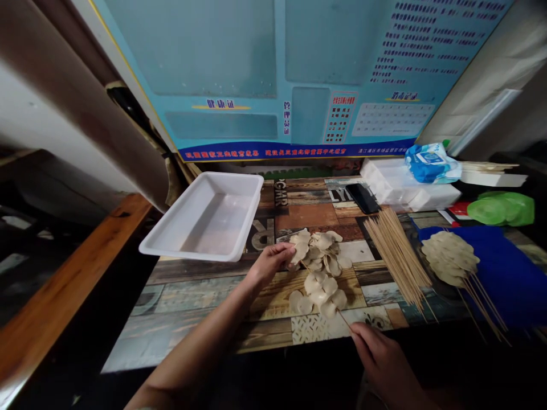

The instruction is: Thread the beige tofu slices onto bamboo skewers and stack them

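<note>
My right hand (378, 353) grips the lower end of a thin wooden skewer (344, 320). Pale, thin round slices (323, 291) are clustered at its far end, just above the table. My left hand (276, 259) is closed, its thumb and fingertips pinching a pale round slice (299, 251) at the left edge of a loose pile of slices (325, 250). The exact food cannot be made out. To the right lies a bundle of bare wooden skewers (397, 259). Farther right, several filled skewers (450, 259) are stacked with their sticks pointing toward me.
A white plastic tub (192, 245) stands at the table's back left. A black phone (362, 198) lies beside white wrapped packs (393, 182), with a blue packet (432, 163) on top. Blue cloth or plastic (508, 267) and a green item (502, 208) are at right. A blue notice board (277, 68) rises behind.
</note>
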